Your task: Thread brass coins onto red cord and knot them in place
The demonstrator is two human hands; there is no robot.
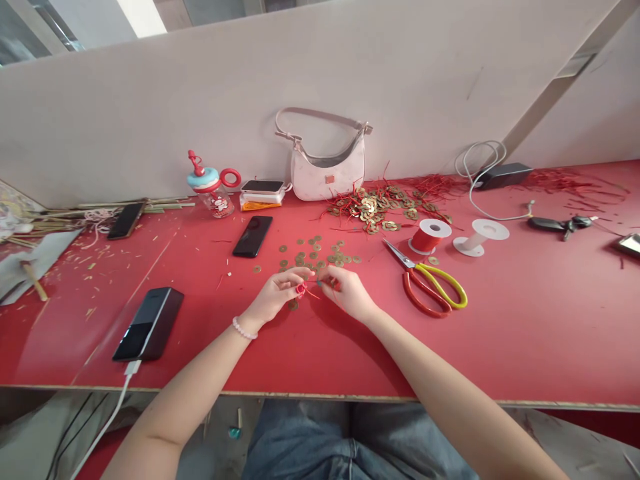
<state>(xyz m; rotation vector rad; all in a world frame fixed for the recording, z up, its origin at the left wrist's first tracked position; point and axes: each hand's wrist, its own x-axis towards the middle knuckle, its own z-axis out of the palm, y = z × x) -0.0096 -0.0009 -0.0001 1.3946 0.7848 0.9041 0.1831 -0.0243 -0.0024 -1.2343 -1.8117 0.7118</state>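
Note:
My left hand [276, 295], with a beaded bracelet at the wrist, is closed on a red knotted cord [301, 289]. Opposite it, my right hand [347, 291] pinches the cord's thin strand; its fingertips partly hide what lies between them. Both hands hover close together at the near side of scattered brass coins [313, 255] with holes in them. One coin [293, 305] lies just under my left hand. Farther back is a heap of coins [373, 205] tangled with red cords. Scissors [429, 280] with one red and one yellow handle lie to the right of my right hand, blades apart.
Beyond the scissors stand a spool of red cord [431, 235] and a white spool [483, 237]. A phone [253, 236], a cup [213, 190], a pale handbag [327, 170] and a power bank [150, 325] surround the work area. Keys [560, 225] lie far right. Thin sticks are at far left.

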